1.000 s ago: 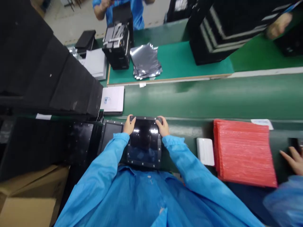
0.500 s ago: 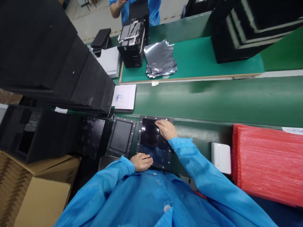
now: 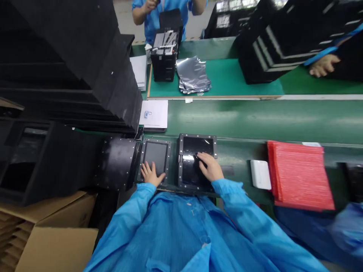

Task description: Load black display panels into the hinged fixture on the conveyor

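Note:
A black frame with small silver dots along its border and a glossy dark panel (image 3: 193,172) inside lies flat on the green bench in front of me. My right hand (image 3: 210,166) rests over the panel's right side, fingers stretched out. To its left is a second dotted frame (image 3: 155,153) with a duller grey centre. My left hand (image 3: 151,174) lies on the lower part of that frame, fingers spread. Neither hand grasps anything. Farther left sits another black dotted plate (image 3: 117,158), touched by neither hand.
Tall black foam stacks (image 3: 99,75) rise at the left above a cardboard box (image 3: 56,245). Rightward lie a white box (image 3: 260,174) and red bubble bags (image 3: 300,173). Silver bags (image 3: 193,75) lie across the bench. A co-worker (image 3: 167,15) stands opposite; another person's hand (image 3: 324,66) shows at right.
My left hand has moved off the glossy panel leftward onto the grey-centred frame, its fingers now spread. My right hand stays over the glossy panel, lower on it. The camera view has shifted.

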Available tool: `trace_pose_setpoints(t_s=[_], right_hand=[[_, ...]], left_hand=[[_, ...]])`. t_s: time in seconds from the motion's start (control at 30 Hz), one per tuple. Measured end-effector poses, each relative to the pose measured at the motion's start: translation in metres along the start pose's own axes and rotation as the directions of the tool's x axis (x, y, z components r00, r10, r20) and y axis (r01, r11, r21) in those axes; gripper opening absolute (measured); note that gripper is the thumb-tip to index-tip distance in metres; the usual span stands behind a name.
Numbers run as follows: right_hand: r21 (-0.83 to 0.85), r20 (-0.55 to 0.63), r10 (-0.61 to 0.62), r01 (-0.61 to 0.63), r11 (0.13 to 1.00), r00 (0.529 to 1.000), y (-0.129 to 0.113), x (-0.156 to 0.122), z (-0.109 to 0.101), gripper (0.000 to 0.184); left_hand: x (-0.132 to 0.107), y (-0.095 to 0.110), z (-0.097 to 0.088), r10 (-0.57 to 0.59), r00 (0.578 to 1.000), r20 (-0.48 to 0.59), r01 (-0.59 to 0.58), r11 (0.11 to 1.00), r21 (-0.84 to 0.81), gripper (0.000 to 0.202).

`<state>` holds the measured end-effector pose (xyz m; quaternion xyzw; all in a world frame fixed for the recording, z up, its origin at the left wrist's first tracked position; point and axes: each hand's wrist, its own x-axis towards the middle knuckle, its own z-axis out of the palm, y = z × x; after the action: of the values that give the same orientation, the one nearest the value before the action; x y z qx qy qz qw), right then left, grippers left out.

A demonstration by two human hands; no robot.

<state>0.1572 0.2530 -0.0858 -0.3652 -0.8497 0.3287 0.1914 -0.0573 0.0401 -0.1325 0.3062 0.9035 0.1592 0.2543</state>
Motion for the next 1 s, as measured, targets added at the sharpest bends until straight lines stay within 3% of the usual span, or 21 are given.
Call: trace_pose_setpoints(t_s=[0.07,0.1,0.17,0.23,0.37,0.43,0.53,0.67,0.73,0.8,0.83,0.87,1.0], right_hand=[[0.125,-0.022,0.129,-0.125,0.984,0.991,-0.006,-0.03,0.004,0.032],[0.188,-0.017,0.195,-0.189,0.964,0.981,-0.007,-0.042,0.006,0.032],[0.299,0.021,0.295,-0.288,0.91,0.955,-0.01,-0.057,0.01,0.034],[0.368,0.073,0.331,-0.334,0.868,0.941,-0.012,-0.062,0.012,0.036],[0.417,0.16,0.317,-0.355,0.836,0.935,-0.014,-0.058,0.008,0.039],[0.433,0.215,0.295,-0.362,0.826,0.931,-0.015,-0.054,0.004,0.041],[0.514,0.334,0.221,-0.374,0.772,0.916,-0.021,-0.05,0.001,0.047],[0.699,0.472,0.107,-0.445,0.559,0.875,-0.033,-0.049,0.005,0.061],[0.72,0.462,0.201,-0.498,0.483,0.864,-0.031,-0.051,0.005,0.06],[0.72,0.41,0.326,-0.522,0.457,0.852,-0.021,-0.053,0.0,0.059],[0.721,0.381,0.369,-0.522,0.457,0.848,-0.014,-0.053,-0.003,0.059],[0.722,0.354,0.394,-0.516,0.462,0.848,-0.007,-0.053,-0.006,0.059],[0.71,0.254,0.499,-0.51,0.485,0.829,0.017,-0.038,-0.013,0.061]], left_hand=[[-0.007,-0.007,0.007,0.161,0.978,0.131,-0.16,0.987,-0.018,0.084],[-0.008,-0.006,0.01,0.166,0.977,0.136,-0.163,0.986,-0.039,0.081],[-0.005,0.0,0.011,0.013,1.0,0.023,-0.011,0.995,-0.097,0.075],[0.003,0.011,0.006,-0.202,0.973,-0.108,0.179,0.964,-0.196,0.073],[0.014,0.022,-0.015,-0.342,0.927,-0.154,0.282,0.906,-0.316,0.075],[0.008,0.022,-0.031,-0.272,0.95,-0.151,0.194,0.897,-0.396,0.073],[-0.018,0.036,-0.051,-0.032,0.995,-0.098,-0.021,0.869,-0.494,0.053],[-0.076,0.097,-0.05,0.15,0.989,0.013,-0.124,0.861,-0.493,0.038],[-0.107,0.133,-0.038,0.359,0.928,0.099,-0.284,0.854,-0.437,0.037],[-0.13,0.159,-0.025,0.532,0.825,0.192,-0.462,0.83,-0.314,0.039],[-0.138,0.167,-0.021,0.564,0.797,0.215,-0.519,0.822,-0.234,0.04],[-0.143,0.172,-0.018,0.561,0.799,0.215,-0.539,0.828,-0.155,0.04],[-0.148,0.171,-0.032,0.49,0.856,0.166,-0.501,0.865,0.03,0.038]])
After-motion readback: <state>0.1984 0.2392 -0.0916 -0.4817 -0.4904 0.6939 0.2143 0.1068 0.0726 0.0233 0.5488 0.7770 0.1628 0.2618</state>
